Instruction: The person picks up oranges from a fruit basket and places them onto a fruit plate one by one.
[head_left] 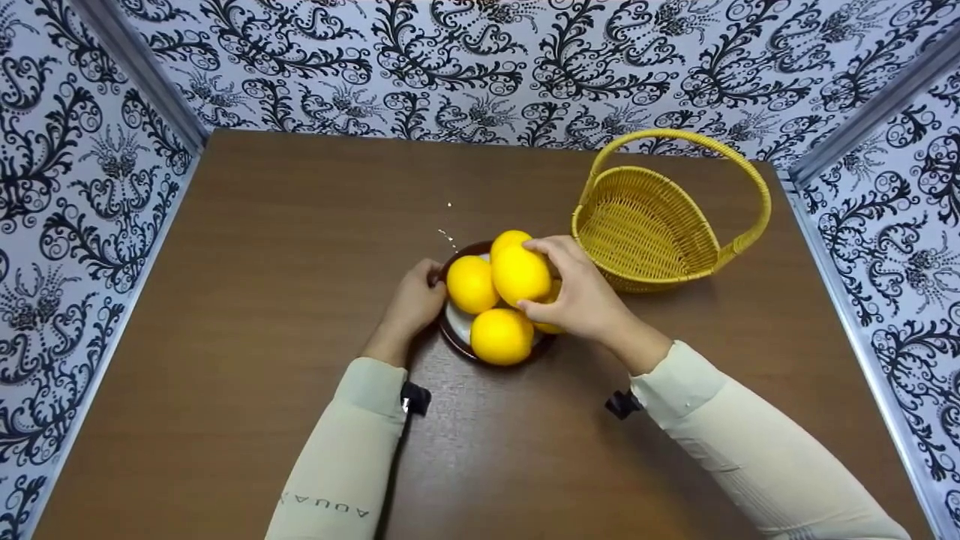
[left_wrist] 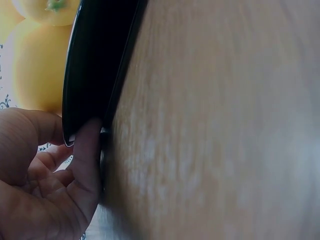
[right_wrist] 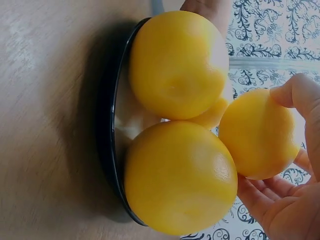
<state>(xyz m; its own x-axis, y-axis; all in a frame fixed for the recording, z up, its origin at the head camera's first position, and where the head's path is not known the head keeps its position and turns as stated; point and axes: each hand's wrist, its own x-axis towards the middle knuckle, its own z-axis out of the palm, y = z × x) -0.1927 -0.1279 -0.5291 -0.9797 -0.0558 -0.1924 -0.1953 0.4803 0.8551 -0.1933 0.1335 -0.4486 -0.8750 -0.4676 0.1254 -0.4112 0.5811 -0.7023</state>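
Observation:
A dark-rimmed plate with a pale inside holds several oranges, among them a left one and a front one. My left hand pinches the plate's left edge, thumb over the rim and fingers beneath, as the left wrist view shows. Above the others, my right hand grips an orange between thumb and fingers. In the right wrist view this held orange sits right by the large near orange. Another orange is partly hidden behind the right hand.
A yellow wicker basket with a tall arched handle stands behind and right of the plate. The brown wooden table is bordered by patterned walls at the back and both sides. Small white specks lie behind the plate.

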